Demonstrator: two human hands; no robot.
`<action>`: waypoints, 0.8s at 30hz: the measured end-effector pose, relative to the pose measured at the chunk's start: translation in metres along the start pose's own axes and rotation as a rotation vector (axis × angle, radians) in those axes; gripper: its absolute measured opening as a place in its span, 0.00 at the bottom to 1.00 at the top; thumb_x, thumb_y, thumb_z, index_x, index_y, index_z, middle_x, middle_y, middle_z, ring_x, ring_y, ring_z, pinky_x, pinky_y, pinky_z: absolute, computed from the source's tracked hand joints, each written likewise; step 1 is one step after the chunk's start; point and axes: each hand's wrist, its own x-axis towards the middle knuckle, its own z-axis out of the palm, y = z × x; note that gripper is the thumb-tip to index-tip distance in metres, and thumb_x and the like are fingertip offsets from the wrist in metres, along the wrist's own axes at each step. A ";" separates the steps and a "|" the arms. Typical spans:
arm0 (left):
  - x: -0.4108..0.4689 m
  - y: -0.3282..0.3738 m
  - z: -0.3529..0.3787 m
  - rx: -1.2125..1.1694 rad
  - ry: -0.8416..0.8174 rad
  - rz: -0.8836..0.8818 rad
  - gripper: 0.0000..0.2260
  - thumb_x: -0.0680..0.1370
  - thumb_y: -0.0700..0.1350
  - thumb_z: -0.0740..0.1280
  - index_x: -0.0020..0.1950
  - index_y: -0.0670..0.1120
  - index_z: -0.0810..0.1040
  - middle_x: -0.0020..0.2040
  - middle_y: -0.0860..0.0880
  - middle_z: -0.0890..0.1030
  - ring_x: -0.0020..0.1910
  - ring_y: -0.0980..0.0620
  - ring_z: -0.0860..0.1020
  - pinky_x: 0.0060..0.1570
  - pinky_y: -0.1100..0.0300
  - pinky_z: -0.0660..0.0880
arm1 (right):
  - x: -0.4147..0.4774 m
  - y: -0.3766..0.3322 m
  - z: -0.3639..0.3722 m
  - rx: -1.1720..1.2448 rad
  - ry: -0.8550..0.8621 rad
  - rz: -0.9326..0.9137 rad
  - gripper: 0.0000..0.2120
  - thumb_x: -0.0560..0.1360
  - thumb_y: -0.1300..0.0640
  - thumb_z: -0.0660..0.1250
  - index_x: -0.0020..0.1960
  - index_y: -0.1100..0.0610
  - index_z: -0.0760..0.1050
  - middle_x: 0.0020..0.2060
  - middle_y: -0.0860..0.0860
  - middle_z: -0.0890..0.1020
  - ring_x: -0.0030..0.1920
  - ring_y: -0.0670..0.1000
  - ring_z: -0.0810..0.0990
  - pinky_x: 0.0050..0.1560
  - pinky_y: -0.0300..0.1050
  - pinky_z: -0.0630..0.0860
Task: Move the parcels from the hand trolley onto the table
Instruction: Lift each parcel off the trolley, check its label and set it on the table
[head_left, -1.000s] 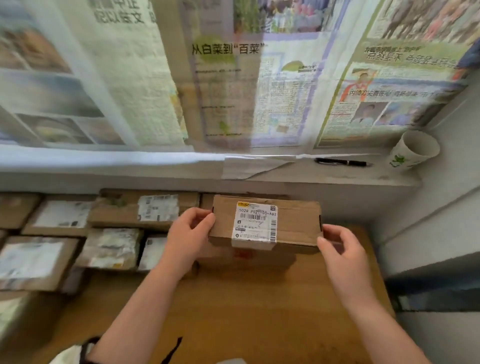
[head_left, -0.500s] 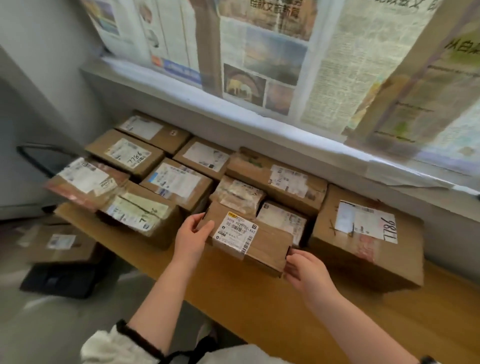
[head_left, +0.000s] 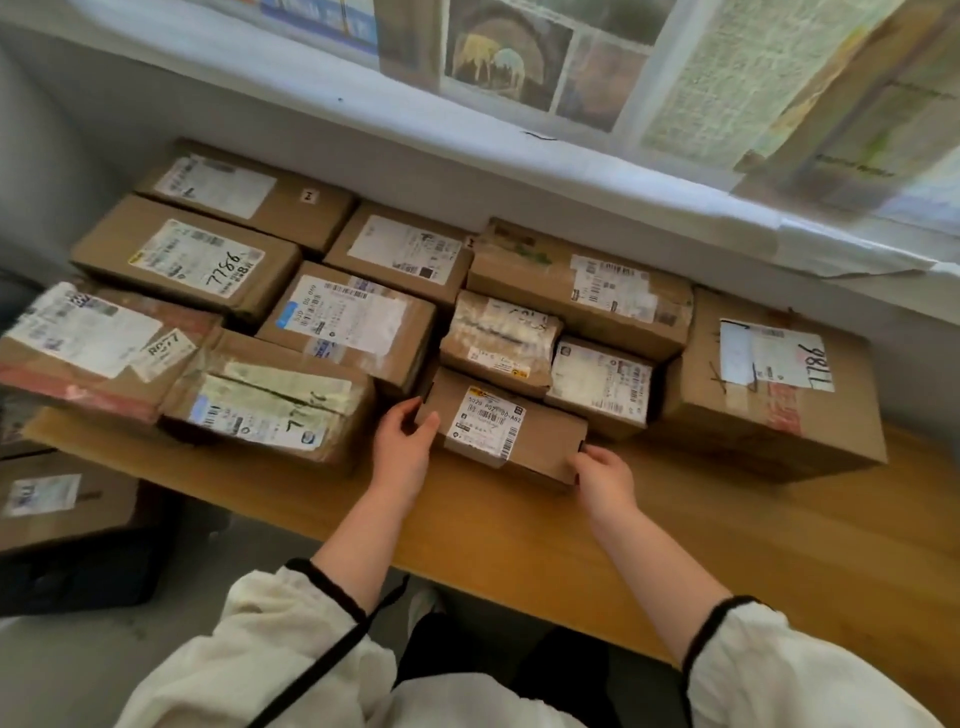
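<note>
parcels (head_left: 358, 322) crowd wooden table (head_left: 727, 545) under newspapered window (head_left: 519, 67)

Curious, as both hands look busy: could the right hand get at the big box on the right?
Probably, once it lets go of the small parcel: only bare table lies between the right hand and the big box.

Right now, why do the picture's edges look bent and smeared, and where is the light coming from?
Head view: the wide lens bows the sill and the table edge; head view: the far-left parcel and the newspapers at top right are smeared, while the front parcel shows a fairly sharp label; head view: soft daylight filters through the newspapers, leaving only faint shadows.
</note>
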 end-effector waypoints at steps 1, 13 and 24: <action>0.001 -0.001 0.000 0.001 0.001 0.004 0.18 0.78 0.46 0.66 0.67 0.47 0.72 0.65 0.46 0.73 0.59 0.54 0.70 0.55 0.60 0.67 | 0.000 0.001 0.001 -0.004 0.011 -0.011 0.17 0.75 0.62 0.65 0.64 0.60 0.72 0.51 0.54 0.77 0.49 0.51 0.74 0.52 0.43 0.70; -0.012 -0.005 0.015 -0.036 0.356 -0.083 0.17 0.76 0.49 0.69 0.62 0.45 0.76 0.58 0.47 0.79 0.57 0.49 0.77 0.52 0.58 0.71 | 0.003 0.008 0.016 -0.010 0.045 -0.074 0.18 0.75 0.65 0.66 0.65 0.61 0.73 0.58 0.56 0.78 0.51 0.50 0.74 0.53 0.40 0.69; -0.008 -0.007 0.019 -0.177 0.481 -0.223 0.18 0.72 0.52 0.72 0.56 0.43 0.77 0.46 0.51 0.78 0.45 0.53 0.76 0.45 0.61 0.70 | 0.003 0.010 0.019 0.025 0.030 -0.087 0.18 0.75 0.64 0.67 0.65 0.60 0.73 0.58 0.55 0.78 0.52 0.50 0.74 0.55 0.41 0.69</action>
